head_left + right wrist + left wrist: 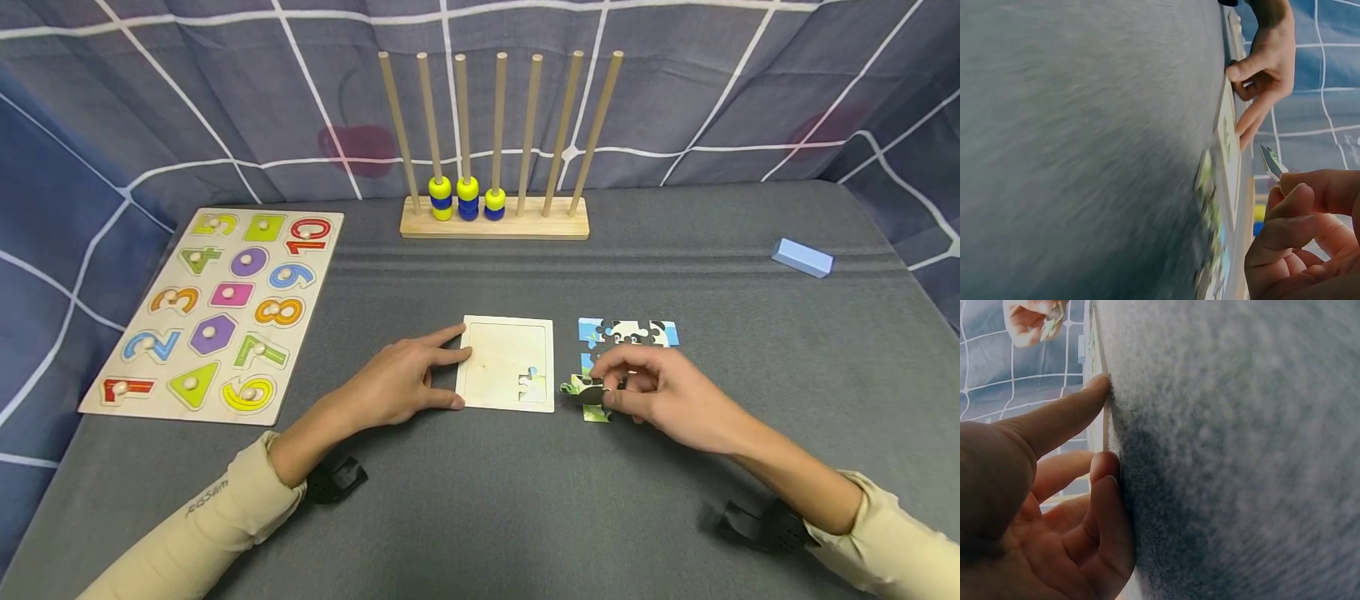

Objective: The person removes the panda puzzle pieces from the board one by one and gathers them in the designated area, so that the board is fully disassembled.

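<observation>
A small wooden puzzle tray [495, 350] lies in the middle of the table, with one jigsaw piece [535, 386] set near its lower right corner. My left hand [393, 377] touches the tray's left edge, fingers and thumb spread along it. Between thumb and fingertips, my right hand [663, 398] pinches a green and black puzzle piece [581, 390]. That piece [1272, 162] is raised and tilted in the right wrist view. Under and behind the right hand lie panda puzzle pieces [632, 330], fitted together and partly hidden by it.
On the left lies a number-and-shape peg board [250, 233]. A wooden stand [420, 227] with upright rods, three of them carrying yellow and blue beads, is at the back. A blue block [802, 257] sits at the right. Grid-patterned cloth [675, 92] hangs behind the table.
</observation>
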Tool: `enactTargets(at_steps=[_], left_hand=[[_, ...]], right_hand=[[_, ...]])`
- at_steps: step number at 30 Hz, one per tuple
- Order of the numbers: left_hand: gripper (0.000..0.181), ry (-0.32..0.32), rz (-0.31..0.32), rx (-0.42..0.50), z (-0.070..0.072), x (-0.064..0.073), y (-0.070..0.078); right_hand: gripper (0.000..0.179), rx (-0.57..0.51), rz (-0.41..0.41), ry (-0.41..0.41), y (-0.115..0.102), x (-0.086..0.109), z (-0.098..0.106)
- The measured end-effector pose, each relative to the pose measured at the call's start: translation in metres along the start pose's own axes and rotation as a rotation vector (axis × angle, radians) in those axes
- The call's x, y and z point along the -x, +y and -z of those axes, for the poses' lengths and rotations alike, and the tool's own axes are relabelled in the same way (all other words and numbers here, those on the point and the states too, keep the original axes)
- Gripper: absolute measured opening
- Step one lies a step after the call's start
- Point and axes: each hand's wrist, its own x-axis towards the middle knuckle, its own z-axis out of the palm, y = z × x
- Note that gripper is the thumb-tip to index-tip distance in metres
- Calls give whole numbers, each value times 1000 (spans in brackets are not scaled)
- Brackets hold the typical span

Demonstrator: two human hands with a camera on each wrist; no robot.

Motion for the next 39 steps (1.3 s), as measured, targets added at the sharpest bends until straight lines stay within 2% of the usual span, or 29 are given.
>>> enactTargets(at_steps=[7, 14, 19, 25, 30, 34, 39], left_hand=[[65, -6, 8, 5, 1, 1, 1], [65, -5, 6, 7, 1, 1, 2], [65, -6, 10, 6, 1, 1, 2], [65, -4, 12, -3, 1, 1, 2], [65, -4, 18, -7, 0, 1, 2], [65, -2, 12, -2, 0, 1, 2], [65, -3, 9, 0, 0, 0, 1]], right_hand=[[17, 8, -22, -8, 11, 25, 14], [19, 42, -16, 12, 24, 38, 22], [21, 84, 5, 30, 30, 41, 21], [23, 231, 37, 78, 31, 40, 17], [25, 346, 11, 109, 28, 41, 15], [26, 390, -6, 128, 27, 42, 15], [28, 418, 12, 144, 28, 42, 15]])
